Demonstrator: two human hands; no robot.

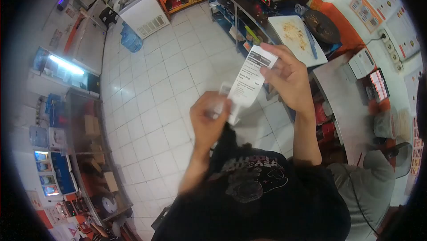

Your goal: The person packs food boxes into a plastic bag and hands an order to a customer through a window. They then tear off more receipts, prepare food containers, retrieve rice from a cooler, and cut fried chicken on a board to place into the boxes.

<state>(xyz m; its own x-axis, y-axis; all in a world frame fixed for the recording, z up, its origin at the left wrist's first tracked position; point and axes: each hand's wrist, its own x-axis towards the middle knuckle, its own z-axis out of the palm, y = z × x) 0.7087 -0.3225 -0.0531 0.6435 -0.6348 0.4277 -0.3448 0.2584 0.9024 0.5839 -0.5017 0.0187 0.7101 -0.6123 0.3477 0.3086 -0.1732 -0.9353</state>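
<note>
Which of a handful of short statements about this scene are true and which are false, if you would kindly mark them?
1. The left hand and the right hand both touch the printed slip. True.
2. The right hand is empty. False: it holds the slip's upper end.
3. A blue water jug is on the tiled floor. True.
4. The person wears white. False: the shirt is black with a printed design.
5. Pale bits lie on the white board. True.

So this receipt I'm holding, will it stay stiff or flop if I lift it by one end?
The receipt looks like thin, narrow paper, so it's probably very light. It looks fairly flat between the right hand and left hand, but with one end free it would likely sag or curl.
</note>
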